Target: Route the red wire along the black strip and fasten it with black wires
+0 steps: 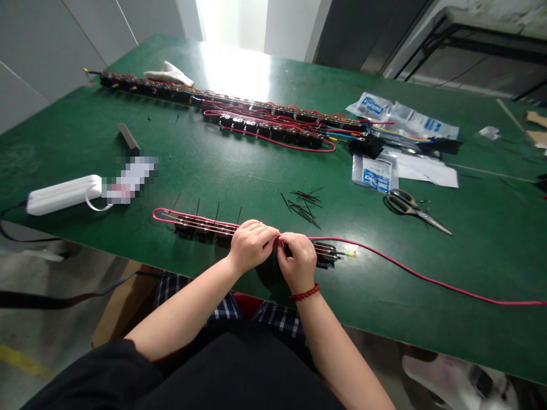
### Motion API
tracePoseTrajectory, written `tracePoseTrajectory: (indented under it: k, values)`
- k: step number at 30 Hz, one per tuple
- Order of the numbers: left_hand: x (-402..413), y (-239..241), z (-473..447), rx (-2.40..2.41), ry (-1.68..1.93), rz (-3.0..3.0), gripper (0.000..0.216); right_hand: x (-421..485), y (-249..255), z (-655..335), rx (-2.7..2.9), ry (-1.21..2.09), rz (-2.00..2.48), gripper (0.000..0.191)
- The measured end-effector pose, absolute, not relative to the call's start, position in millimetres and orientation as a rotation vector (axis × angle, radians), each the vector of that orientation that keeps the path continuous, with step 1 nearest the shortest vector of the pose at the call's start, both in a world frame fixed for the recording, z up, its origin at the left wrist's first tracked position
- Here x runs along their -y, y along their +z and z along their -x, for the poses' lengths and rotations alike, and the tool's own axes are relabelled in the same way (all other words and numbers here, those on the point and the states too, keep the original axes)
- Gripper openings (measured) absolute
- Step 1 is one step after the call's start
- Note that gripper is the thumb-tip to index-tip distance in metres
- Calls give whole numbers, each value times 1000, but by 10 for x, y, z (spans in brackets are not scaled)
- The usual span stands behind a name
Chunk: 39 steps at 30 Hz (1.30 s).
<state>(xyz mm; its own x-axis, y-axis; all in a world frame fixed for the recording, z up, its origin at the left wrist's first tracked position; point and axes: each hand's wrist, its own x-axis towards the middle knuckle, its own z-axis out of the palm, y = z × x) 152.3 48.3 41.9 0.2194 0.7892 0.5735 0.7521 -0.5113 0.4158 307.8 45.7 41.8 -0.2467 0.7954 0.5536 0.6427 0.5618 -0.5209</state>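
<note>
In front of me lies a long narrow assembly of black blocks with metal rods [200,226]. A red wire [397,265] runs along its top, loops back at the left end and trails off to the right. My left hand [253,245] and my right hand [298,257] meet over the middle, both closed, fingertips pinched together at the red wire. Anything smaller between the fingertips is hidden. Several thin black ties [218,210] stick up from the assembly left of my hands. Beyond it is a loose pile of thin black ties [305,206].
Longer wired assemblies [273,128] stretch across the back of the green table [205,171], with a white glove [168,74] behind. Scissors [412,209] and plastic bags [376,172] lie at right. A white power strip [64,195] sits at left.
</note>
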Motion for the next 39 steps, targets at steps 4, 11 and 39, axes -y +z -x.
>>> tracePoseTrajectory:
  k: [4,11,39]
  values:
    - [-489,413,-1523,-1527,1170,-2420,17,-455,424,-3077,1960,239,1160,9]
    - [-494,404,-1525,-1527,1160,-2444,16,-455,421,-3080,1947,251,1147,8]
    - [-507,434,-1553,-1573,1094,-2435,16,-452,413,-3097,1928,284,1153,15]
